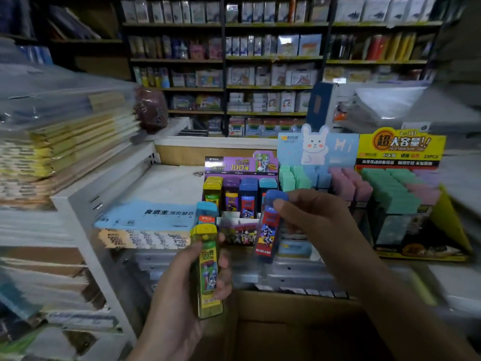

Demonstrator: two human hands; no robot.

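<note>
Left hand (182, 280) — yellow case (207, 272); right hand (317, 220) (higher) — blue case (269, 227)

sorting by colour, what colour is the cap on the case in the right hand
Blue cap, seen in the head view.

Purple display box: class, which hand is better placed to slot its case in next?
Probably right. The right hand pinches the blue case just before the purple display box; the left hand holds the yellow case lower and nearer the person.

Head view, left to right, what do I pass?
Plastic-wrapped stack of yellow notebooks → flat blue paper pack → yellow-capped plastic case, held by left hand → blue-capped plastic case, held by right hand → yellow cardboard display box.
</note>
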